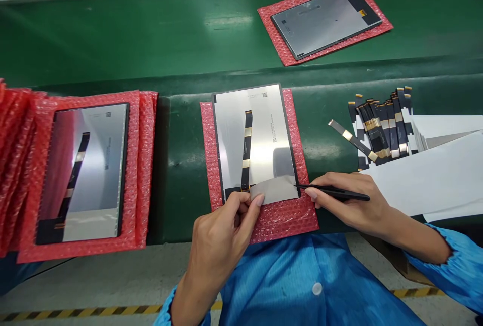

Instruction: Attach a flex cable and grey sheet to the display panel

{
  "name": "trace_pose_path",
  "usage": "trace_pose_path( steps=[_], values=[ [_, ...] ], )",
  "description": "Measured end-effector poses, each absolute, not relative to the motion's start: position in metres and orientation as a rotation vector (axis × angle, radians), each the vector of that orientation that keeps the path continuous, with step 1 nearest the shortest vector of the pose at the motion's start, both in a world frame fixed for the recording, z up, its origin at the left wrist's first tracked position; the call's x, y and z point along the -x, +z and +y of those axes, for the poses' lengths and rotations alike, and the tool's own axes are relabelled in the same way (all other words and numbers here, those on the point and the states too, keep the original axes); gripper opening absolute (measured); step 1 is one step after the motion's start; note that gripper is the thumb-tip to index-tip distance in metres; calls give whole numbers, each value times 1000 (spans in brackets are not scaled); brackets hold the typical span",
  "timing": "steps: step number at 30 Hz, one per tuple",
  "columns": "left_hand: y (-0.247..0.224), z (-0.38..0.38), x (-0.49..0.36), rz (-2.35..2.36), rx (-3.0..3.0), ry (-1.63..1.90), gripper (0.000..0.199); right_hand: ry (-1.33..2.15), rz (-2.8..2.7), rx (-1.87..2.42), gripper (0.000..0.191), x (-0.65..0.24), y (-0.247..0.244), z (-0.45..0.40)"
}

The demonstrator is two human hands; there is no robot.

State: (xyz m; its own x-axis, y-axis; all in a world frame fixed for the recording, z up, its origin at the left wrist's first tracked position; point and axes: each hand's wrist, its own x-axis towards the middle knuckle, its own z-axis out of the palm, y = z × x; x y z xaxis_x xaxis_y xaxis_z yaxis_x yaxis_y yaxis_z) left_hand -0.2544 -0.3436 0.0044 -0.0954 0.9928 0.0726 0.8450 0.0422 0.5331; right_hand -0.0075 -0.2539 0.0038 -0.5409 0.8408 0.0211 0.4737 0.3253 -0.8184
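In front of me a display panel (260, 130) lies silver back up on a red bubble-wrap sheet (290, 223). A black flex cable (247, 150) with gold patches runs up its back from the lower left. Across the panel's lower edge lies a grey adhesive strip (274, 190), slightly curved. My left hand (226, 235) pinches the strip's left end between thumb and forefinger. My right hand (349, 202) is closed around black tweezers (339, 193), whose tips touch the strip's right end.
At left a second panel with cable (94, 170) rests on stacked red bubble wrap (145, 165). Another panel (324, 21) lies on bubble wrap on the far green belt (151, 34). Right of me are several flex cables (381, 130) and white sheets (437, 175).
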Motion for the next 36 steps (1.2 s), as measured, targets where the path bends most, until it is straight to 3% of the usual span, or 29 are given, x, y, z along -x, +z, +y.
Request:
trace_pose_path(
  steps=[36],
  values=[
    [1, -344, 254, 2051, -1975, 561, 33, 1095, -2155, 1174, 8, 8, 3, -254]
  ],
)
